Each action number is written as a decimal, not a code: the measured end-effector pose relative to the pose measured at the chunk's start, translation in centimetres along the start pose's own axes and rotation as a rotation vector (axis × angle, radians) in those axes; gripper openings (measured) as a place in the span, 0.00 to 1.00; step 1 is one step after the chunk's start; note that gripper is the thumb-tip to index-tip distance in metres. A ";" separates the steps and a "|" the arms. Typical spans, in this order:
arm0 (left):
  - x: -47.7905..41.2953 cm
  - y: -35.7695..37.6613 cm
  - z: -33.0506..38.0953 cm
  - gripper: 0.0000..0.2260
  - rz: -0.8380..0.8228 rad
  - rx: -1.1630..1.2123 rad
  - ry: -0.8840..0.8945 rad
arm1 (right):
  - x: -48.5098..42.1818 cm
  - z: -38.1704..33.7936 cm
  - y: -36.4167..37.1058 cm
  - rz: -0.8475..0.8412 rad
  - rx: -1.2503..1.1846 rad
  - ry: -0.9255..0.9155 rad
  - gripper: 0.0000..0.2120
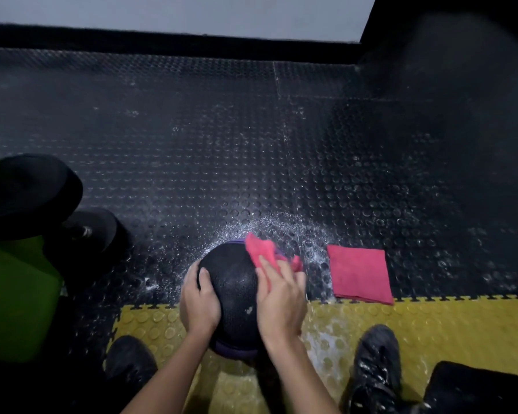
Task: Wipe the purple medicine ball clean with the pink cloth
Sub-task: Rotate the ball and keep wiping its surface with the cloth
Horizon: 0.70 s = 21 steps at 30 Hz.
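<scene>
Right hand (278, 297) flat — cloth (262, 251) beneath

we see the medicine ball (235, 291) sitting on the floor where the black studded mat meets the yellow one. its broad top face is black and finely textured, with purple showing along the far rim and at the near underside. a small pale fleck marks it near the lower right. the pink cloth (263, 252) lies crumpled over the ball's upper right shoulder, pressed against the surface, one corner sticking up past the far edge.
</scene>
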<state>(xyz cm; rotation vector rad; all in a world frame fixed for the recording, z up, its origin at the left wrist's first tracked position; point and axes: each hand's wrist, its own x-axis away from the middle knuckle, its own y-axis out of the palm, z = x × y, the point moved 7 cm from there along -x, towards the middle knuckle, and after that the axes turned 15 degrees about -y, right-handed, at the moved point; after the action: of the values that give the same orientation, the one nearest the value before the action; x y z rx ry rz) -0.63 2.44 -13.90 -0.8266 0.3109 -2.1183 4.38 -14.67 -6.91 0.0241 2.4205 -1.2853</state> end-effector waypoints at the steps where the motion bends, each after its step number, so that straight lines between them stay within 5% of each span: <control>1: -0.2 -0.3 -0.1 0.16 0.008 0.017 -0.009 | 0.2 -0.8 0.0 0.010 0.008 -0.115 0.14; 4: -0.9 -0.9 -0.4 0.16 0.011 0.055 -0.040 | -0.6 0.4 0.4 -0.039 -0.023 -0.173 0.14; 9: -0.4 -0.9 -0.2 0.16 0.031 0.062 -0.044 | -0.8 5.8 1.4 -0.125 -0.167 0.353 0.13; 13: -0.4 -1.0 -0.6 0.16 0.059 0.029 -0.060 | -0.5 -2.5 0.7 -0.030 0.008 -0.097 0.10; 16: -0.8 -1.6 -1.0 0.16 0.061 0.072 -0.085 | -0.3 -4.2 1.7 -0.108 -0.049 -0.310 0.11; 18: -1.1 -1.5 -1.1 0.16 0.061 0.083 -0.101 | -1.2 -1.4 1.4 -0.105 -0.049 -0.201 0.11; 21: -0.9 -1.2 -0.7 0.17 0.052 0.081 -0.099 | -1.7 5.5 1.6 -0.179 -0.112 0.231 0.12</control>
<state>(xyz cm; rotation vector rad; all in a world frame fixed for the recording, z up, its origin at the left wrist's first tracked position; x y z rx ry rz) -1.39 3.81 -14.24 -0.8637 0.1906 -2.0203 8.12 -17.81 -10.30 -0.0815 2.7427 -1.2818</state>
